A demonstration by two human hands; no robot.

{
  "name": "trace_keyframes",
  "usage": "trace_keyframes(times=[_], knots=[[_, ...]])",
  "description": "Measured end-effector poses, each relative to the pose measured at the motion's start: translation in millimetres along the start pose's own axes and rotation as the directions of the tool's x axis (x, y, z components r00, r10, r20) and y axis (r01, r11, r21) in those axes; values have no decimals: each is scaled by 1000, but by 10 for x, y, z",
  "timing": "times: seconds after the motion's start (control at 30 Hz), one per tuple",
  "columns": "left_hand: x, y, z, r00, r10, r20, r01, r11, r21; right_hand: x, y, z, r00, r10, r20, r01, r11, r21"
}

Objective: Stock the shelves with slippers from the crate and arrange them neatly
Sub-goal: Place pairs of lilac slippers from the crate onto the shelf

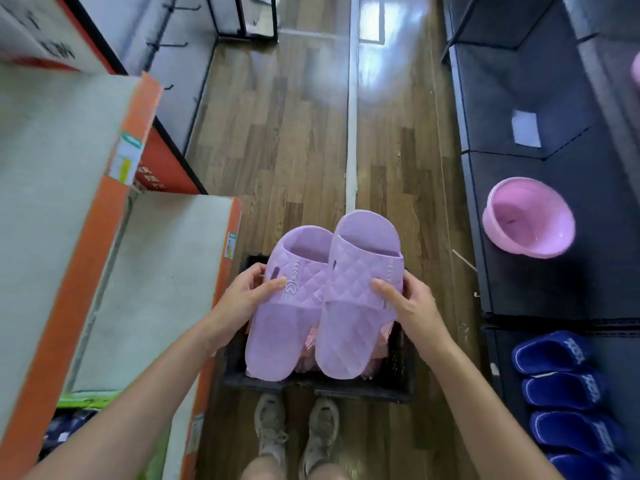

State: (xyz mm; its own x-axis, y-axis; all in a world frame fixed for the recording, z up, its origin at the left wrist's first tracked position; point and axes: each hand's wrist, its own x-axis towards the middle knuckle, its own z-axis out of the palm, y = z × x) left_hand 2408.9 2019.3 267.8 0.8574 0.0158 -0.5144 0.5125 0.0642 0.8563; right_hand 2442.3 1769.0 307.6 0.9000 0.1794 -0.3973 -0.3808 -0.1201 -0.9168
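Note:
I hold a pair of lilac quilted slippers side by side above a black crate (398, 379) on the floor. My left hand (247, 296) grips the left slipper (280, 327) at its strap, thumb on top. My right hand (408, 303) grips the right slipper (353, 320) the same way. Pink wrapped items (311, 344) show in the crate under the slippers. Most of the crate's inside is hidden by the pair.
White shelves with orange edges (221, 271) stand at my left. A dark shelf unit at the right holds a pink basin (528, 216) and a row of navy slippers (561, 386). Wooden aisle floor (294, 133) runs ahead; my feet (298, 427) stand behind the crate.

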Motion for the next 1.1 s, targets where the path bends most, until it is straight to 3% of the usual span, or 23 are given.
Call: trace_keyframes(times=[0.13, 0.47, 0.8, 1.1], knots=[[-322, 483, 92, 998, 66, -25, -65, 997, 34, -305, -538, -152, 999, -43, 8, 43, 999, -18], [-909, 1351, 385, 964, 250, 89, -255, 965, 53, -1081, -1432, -366, 987, -153, -46, 154, 988, 9], [-1105, 1711, 622, 889, 280, 361, -309, 951, 24, -1998, -1633, -314, 895, -241, -375, 260, 966, 1], [-1265, 1925, 1237, 718, 281, 637, -479, 863, 158, -2891, -1438, -294, 711, -112, -695, 197, 979, 43]])
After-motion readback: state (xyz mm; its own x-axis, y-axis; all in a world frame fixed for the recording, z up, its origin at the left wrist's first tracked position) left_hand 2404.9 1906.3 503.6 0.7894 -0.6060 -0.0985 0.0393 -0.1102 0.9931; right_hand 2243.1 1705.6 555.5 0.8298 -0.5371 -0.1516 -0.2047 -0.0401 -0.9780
